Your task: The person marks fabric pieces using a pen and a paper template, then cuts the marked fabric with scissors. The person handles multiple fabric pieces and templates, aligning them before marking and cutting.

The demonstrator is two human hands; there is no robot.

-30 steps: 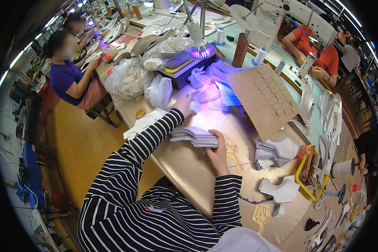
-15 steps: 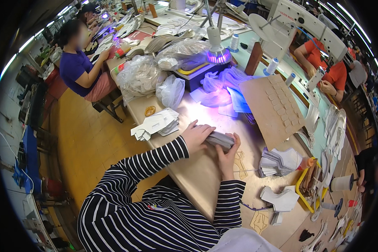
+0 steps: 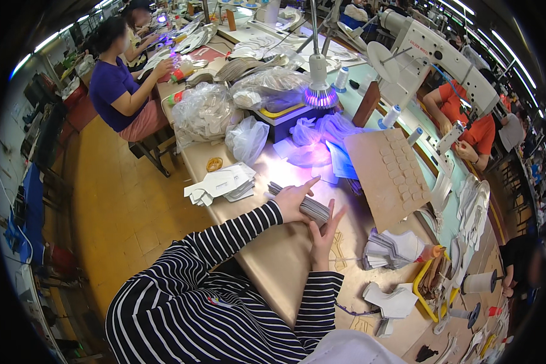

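My left hand point(image 3: 294, 200) lies over a thick stack of thin grey cut pieces point(image 3: 312, 208) held on edge on the tan worktable point(image 3: 273, 261). My right hand point(image 3: 325, 230) cups the stack's near right end, fingers spread upward. Both striped sleeves reach in from the lower left. A loose pile of white cut pieces point(image 3: 223, 183) lies left of the stack.
A purple lamp point(image 3: 320, 94) shines over plastic bags point(image 3: 247, 138) and a blue-and-yellow box point(image 3: 285, 118). A brown cardboard sheet point(image 3: 388, 176) leans to the right, with grey piece stacks point(image 3: 389, 250) near it. A person in purple point(image 3: 124, 94) sits at left, one in orange point(image 3: 467, 124) at right.
Both hands gathered the grey stack from lying flat on the table and now hold it up on edge between them. The view shifted slightly.
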